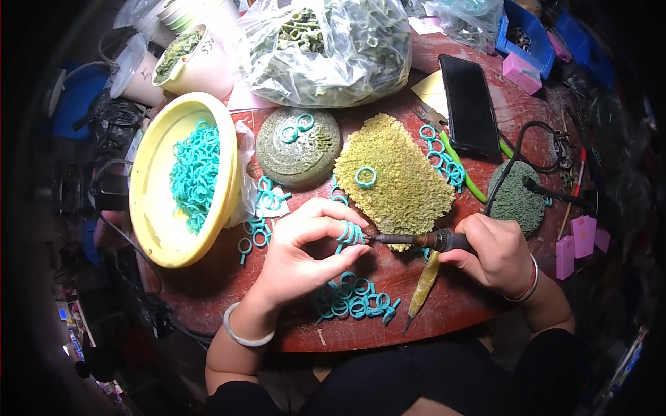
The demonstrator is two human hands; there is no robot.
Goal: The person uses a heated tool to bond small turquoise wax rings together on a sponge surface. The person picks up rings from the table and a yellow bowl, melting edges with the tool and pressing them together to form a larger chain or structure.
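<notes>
My left hand (295, 249) is closed near the middle of the table, pinching several teal rings (352, 236) between thumb and fingers. In my right hand (494, 253) is a soldering iron (438, 240), its dark tip touching or almost touching those rings. A yellow pointed tool (424, 284) slants down from beside my right thumb; whether the hand also grips it is unclear. Loose teal rings with short stems (361, 299) lie just below my left hand. Behind the iron rests a rough yellow sponge (399, 163), with one teal ring (365, 177) on it.
A yellow basin (147, 187) of teal rings stands left. Farther back are a domed grey-green block (295, 163), a clear bag (326, 76) and a phone (470, 104). Green-handled pliers (463, 170), a green pad (517, 201), a black cable (508, 173) and pink blocks (583, 234) lie right.
</notes>
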